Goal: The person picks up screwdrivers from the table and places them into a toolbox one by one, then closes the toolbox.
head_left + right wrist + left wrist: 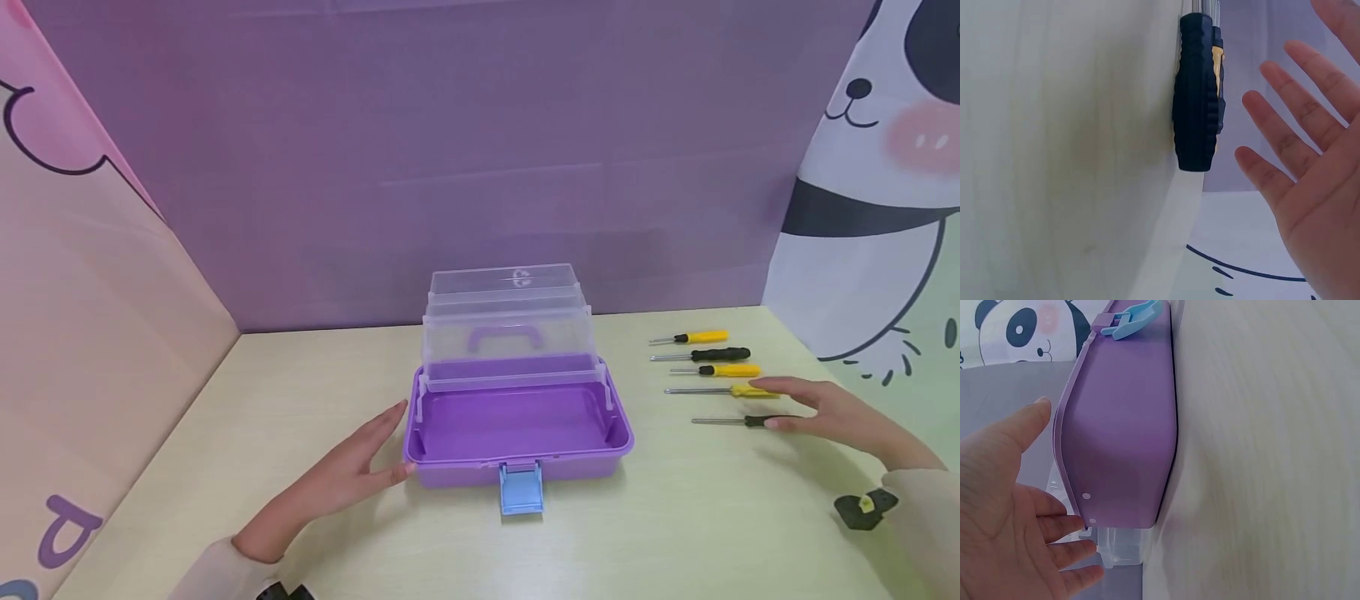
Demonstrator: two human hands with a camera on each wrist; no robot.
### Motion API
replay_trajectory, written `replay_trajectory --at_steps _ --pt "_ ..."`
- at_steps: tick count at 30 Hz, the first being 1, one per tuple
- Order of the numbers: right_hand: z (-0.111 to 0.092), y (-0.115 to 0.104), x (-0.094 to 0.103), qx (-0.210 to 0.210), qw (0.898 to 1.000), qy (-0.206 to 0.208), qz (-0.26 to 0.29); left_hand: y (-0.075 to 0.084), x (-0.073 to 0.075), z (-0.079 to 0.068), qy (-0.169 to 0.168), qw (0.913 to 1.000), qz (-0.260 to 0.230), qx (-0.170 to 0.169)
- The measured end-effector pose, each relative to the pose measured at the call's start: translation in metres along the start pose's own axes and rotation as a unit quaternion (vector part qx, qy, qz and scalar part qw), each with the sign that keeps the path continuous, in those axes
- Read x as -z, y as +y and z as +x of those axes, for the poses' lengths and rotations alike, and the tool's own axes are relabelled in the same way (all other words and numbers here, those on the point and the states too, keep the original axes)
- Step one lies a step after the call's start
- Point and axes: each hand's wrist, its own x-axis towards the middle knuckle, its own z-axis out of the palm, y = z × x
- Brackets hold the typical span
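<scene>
Partly hidden: nearest screwdriver [753, 422], by right hand [836, 412]. Grip spread, empty, both sides; left hand [341, 471] beside purple box [461, 476].

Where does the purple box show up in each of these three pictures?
Head: the purple box sits just below and right of centre.
Left wrist: left of centre, running up to the top edge.
Right wrist: not in it.
Shared landmark: the pale table, in all three.

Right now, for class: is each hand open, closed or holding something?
Left hand: open, empty, beside the purple box.
Right hand: open, empty, near the screwdrivers.
</scene>
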Motion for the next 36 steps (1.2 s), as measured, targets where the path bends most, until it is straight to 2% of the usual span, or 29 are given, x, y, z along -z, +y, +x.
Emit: replay_trajectory --at_steps 5,11,21,28,36 --pt "0.002 0.005 0.002 -0.024 1.000 -0.009 0.000 0.001 0.000 0.000 0.000 1.0000 0.007 0.000" --pt "0.002 0.011 0.004 -0.048 0.998 -0.020 -0.025 0.003 0.000 0.003 -0.006 1.0000 0.002 -0.002" --pt "0.001 0.018 0.004 -0.053 0.998 -0.023 -0.015 0.002 -0.005 0.004 -0.011 0.9996 -0.015 -0.022" --pt "0.003 0.020 0.006 -0.067 0.997 -0.027 0.009 0.004 -0.005 0.004 -0.006 0.9998 -0.009 -0.018" --pt "0.006 0.018 0.007 -0.064 0.998 -0.026 0.004 0.002 -0.007 0.001 0.000 0.9996 -0.019 -0.020"
